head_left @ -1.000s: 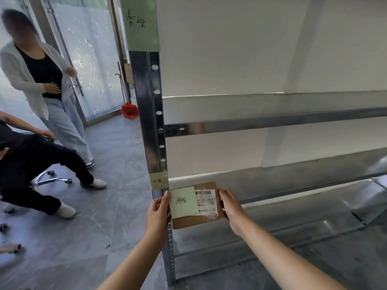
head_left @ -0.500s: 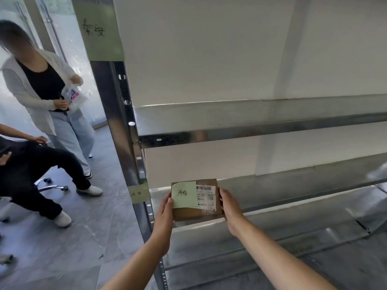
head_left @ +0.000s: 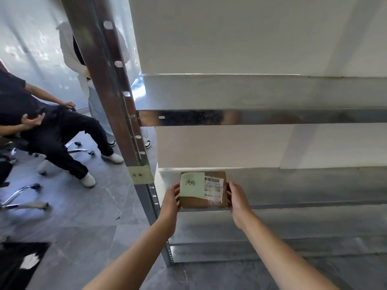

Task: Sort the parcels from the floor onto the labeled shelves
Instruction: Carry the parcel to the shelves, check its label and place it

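A small brown cardboard parcel [head_left: 215, 200] with a green handwritten note and a white barcode label lies at the left end of the lower metal shelf [head_left: 303, 189]. My left hand [head_left: 170, 200] holds its left side and my right hand [head_left: 237, 197] holds its right side. A green paper label [head_left: 140, 174] with handwriting is stuck on the shelf's upright post [head_left: 117, 97], just left of the parcel.
Above runs another metal shelf [head_left: 251, 92], below it a bottom shelf [head_left: 272, 231] close to the grey floor. A person in black sits on a wheeled chair [head_left: 79, 150] at left; another person in white stands behind the post.
I have moved closer to the rack. The parcel has gone forward from in front of the post onto the lower shelf, both hands still on it.
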A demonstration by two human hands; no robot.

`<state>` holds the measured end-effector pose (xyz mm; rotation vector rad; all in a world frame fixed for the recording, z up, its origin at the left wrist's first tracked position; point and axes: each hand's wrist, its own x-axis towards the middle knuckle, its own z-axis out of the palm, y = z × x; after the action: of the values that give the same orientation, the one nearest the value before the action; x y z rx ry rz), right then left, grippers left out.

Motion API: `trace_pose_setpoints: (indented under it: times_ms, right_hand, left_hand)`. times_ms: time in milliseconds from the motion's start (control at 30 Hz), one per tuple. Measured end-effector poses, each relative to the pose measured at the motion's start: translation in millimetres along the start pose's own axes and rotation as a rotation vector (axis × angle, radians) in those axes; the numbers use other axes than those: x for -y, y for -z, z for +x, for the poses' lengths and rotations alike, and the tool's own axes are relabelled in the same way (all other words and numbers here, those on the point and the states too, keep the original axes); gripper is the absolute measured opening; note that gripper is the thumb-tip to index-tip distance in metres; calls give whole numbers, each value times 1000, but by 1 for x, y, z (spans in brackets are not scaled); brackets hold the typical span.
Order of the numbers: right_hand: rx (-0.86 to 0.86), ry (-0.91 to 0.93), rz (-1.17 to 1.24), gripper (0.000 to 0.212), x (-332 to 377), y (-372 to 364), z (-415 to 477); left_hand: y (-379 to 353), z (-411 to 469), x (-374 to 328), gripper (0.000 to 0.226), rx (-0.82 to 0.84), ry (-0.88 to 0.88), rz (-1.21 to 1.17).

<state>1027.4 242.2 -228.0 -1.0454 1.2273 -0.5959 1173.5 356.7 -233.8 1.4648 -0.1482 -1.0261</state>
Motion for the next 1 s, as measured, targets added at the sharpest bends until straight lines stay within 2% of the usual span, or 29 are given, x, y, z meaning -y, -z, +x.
trace_pose_setpoints:
  times_ms: [167, 400, 600, 700, 800, 900, 1000]
  right_hand:
    - [51, 21, -18, 45, -2, -8, 21]
    - [94, 0, -11, 35, -5, -16, 46]
    - [122, -40, -49, 40, -9, -12, 53]
    - [138, -46, -112, 41, -8, -10, 45]
    - [121, -49, -146, 52, -1, -8, 36]
    - [76, -3, -205, 52, 10, -6, 20]
    - [29, 97, -266, 48, 23, -4, 1]
  left_hand:
    - [2, 17, 12, 41, -27, 27, -37]
    - [2, 35, 6, 41, -77, 37, -22]
    - [-1, 45, 6, 47, -40, 12, 39]
    - [-4, 39, 4, 39, -49, 4, 94]
    - [-6, 28, -4, 37, -86, 5, 173]
    - [-5, 19, -15, 51, -112, -33, 246]
    - [-6, 5, -27, 48, -84, -170, 320]
